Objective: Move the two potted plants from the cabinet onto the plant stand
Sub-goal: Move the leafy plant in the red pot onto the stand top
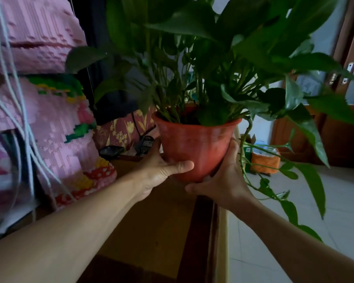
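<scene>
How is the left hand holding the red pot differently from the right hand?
The left hand grips the red pot from the left side, thumb lying across the front; the right hand is on the right, thumb curled under the base. The left hand's palm faces the camera; the right hand shows its back. The right hand sits slightly lower than the left. Both are bare and pressed against the pot.

pot [196, 144]: matt plastic, perhaps | cabinet [151, 221]: smooth wood | leaves [192, 23]: glossy
</scene>
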Motion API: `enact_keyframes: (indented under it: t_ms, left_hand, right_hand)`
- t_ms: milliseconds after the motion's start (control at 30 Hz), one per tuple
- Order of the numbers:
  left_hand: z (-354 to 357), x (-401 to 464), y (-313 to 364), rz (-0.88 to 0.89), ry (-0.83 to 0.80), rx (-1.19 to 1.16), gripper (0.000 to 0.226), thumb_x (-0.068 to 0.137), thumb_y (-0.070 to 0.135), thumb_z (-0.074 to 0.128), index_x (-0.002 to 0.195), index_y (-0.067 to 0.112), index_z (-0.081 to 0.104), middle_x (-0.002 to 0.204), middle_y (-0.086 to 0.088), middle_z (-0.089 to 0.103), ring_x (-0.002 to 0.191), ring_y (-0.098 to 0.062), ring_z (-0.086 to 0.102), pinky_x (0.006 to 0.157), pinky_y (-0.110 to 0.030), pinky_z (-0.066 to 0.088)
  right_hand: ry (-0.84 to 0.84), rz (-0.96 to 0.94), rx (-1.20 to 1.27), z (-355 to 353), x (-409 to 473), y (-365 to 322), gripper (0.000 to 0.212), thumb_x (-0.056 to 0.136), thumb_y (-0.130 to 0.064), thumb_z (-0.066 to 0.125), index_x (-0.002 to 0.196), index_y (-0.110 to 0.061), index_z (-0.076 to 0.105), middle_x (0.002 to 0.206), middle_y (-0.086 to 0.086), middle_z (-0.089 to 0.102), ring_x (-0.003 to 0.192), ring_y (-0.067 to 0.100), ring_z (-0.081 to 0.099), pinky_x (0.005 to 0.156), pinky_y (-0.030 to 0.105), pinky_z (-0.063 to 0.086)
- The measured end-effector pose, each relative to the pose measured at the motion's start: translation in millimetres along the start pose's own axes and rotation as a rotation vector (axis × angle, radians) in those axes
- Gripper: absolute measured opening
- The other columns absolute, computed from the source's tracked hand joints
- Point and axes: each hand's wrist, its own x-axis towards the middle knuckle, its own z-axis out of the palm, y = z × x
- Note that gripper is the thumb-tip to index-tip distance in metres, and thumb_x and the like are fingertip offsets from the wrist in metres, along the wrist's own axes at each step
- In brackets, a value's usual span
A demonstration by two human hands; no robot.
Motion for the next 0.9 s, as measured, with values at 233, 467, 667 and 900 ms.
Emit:
enact_keyframes:
  t_ms: [233,467,667,900]
  left_hand:
    - [9,-52,72,0.016,-0.011,0.012,0.116,0.033,0.045,0.082,0.138,0.031,0.034,0.13,0.002,0.061,0.122,-0.02,0.055,0.103,-0.049,0.043]
    - [27,-132,154,0.064,-0.019,-0.003,0.119,0.024,0.051,0.082,0.132,0.031,0.038,0.121,0.005,0.065,0.112,-0.018,0.06,0.093,-0.045,0.049]
    - [44,-188,218,0.079,-0.077,-0.058,0.113,0.022,0.047,0.084,0.126,0.037,0.042,0.112,0.015,0.066,0.101,-0.006,0.062,0.078,-0.033,0.055]
    - [61,-253,273,0.076,-0.099,-0.079,0.11,0.028,0.04,0.086,0.128,0.035,0.042,0.116,0.012,0.067,0.108,-0.012,0.062,0.09,-0.043,0.052]
  right_hand:
    - [-0.006,0.059,-0.071,-45,-24,-81,0.138,0.028,-0.044,0.087,0.13,-0.051,-0.006,0.124,-0.006,0.043,0.104,0.014,0.051,0.06,0.005,0.047]
    - [0.025,0.065,-0.136,-102,-76,-187,0.139,0.028,-0.045,0.088,0.135,-0.044,-0.001,0.128,0.001,0.046,0.11,0.024,0.055,0.084,0.041,0.056]
    - [0.051,0.063,-0.135,-149,-114,-257,0.133,0.036,-0.04,0.089,0.133,-0.046,-0.002,0.102,-0.025,0.043,0.085,0.0,0.055,0.057,0.006,0.05]
    - [0.06,0.061,-0.156,-187,-156,-320,0.135,0.036,-0.038,0.09,0.133,-0.048,-0.003,0.108,-0.02,0.046,0.089,0.007,0.058,0.064,0.012,0.053]
